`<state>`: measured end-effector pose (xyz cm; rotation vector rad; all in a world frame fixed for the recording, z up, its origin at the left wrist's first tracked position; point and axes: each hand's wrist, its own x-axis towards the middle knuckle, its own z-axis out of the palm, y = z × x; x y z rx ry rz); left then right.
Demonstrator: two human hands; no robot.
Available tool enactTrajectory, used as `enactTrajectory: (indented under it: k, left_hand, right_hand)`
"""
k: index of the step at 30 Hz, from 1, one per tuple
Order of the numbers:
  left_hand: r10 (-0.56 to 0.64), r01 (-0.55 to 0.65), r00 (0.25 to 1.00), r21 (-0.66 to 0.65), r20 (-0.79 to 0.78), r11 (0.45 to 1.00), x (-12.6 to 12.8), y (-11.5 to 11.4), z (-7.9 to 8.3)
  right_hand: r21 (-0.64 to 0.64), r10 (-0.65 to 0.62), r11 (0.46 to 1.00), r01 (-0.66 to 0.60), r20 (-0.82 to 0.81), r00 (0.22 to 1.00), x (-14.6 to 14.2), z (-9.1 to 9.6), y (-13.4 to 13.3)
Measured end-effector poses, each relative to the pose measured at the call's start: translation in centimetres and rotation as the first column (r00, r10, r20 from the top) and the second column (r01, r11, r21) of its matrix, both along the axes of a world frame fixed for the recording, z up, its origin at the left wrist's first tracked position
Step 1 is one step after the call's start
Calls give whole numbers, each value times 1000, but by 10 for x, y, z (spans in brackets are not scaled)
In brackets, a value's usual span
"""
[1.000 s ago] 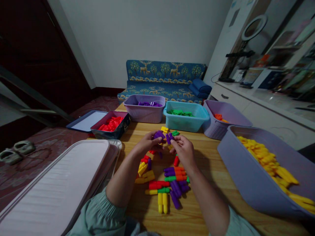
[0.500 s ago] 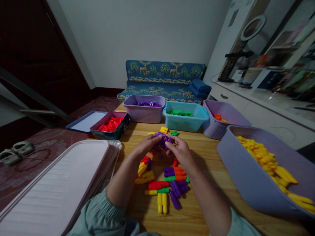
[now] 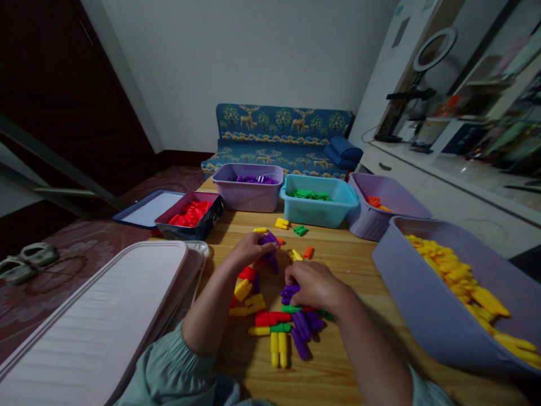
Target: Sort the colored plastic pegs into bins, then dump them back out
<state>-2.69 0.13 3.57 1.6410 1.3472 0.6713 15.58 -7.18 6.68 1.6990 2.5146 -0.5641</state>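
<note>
My left hand (image 3: 250, 248) is closed on several joined purple plastic building pegs (image 3: 269, 252), held above the table's middle. Lower and to the right, my right hand (image 3: 315, 283) is bent down over the pile, with its fingers closed about a purple peg piece (image 3: 289, 293) that still lies among the others; the hand covers part of it. Round-ended pegs lie in front of me: red pegs (image 3: 266, 318), yellow pegs (image 3: 279, 349), green pegs (image 3: 280, 327) and loose purple pegs (image 3: 300, 343). Left of them are more yellow pegs (image 3: 253, 305).
Across the back stand a lilac bin (image 3: 247, 196) of purple pieces, a turquoise bin (image 3: 319, 211) of green ones and a bin (image 3: 367, 211) with orange ones. A large bin (image 3: 418, 299) of yellow pieces is at right. A tin (image 3: 190, 231) of red pieces and lids (image 3: 97, 316) are left.
My hands have parted. The left has kept the purple pegs and shifted slightly left; the right has let go of them and come down toward me onto the pile.
</note>
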Motion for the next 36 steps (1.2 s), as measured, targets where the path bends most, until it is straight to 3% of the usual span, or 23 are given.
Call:
enactTrajectory:
  k: [4,9,15,19,22,25,27,29,31,33,36]
  left_hand:
    - [-19,22,998,56,-51,998,-1,2,-4]
    - [-30,34,999,87,-45,996,0,4,-6]
    - [-35,39,999,123,-36,992,1,4,-8]
    - [-41,44,999,130,-19,991,0,6,-11]
    - [-38,42,999,143,-31,989,-1,6,-11]
    - [-21,24,1000,142,-20,990,-1,4,-7]
    - [-30,32,999,121,-12,992,-1,2,-3]
    - [-62,63,998,93,-12,994,-1,0,0]
    - [-112,111,994,75,14,991,0,0,1]
    - [-159,154,985,73,67,985,1,0,2]
    - [-184,172,960,71,210,982,6,0,3]
  right_hand:
    - [19,-2,1000,0,64,998,-11,4,-5]
    - [38,9,999,-12,66,998,-11,-4,-1]
    - [224,-202,957,186,48,978,-14,-21,8]
    - [241,-193,954,177,45,980,-13,-26,10]
    - [231,-194,953,195,-28,981,-10,-30,13]
    - [229,-260,919,320,-257,931,-8,-36,21]
    - [166,-307,885,434,-494,814,-9,-39,26]
    - [-45,-380,864,501,-710,592,-10,-42,30]
    - [-306,-476,837,454,-816,328,-12,-44,32]
    - [-468,-530,813,346,-841,108,-14,-43,33]
    - [-593,-584,775,217,-804,-113,-16,-40,31]
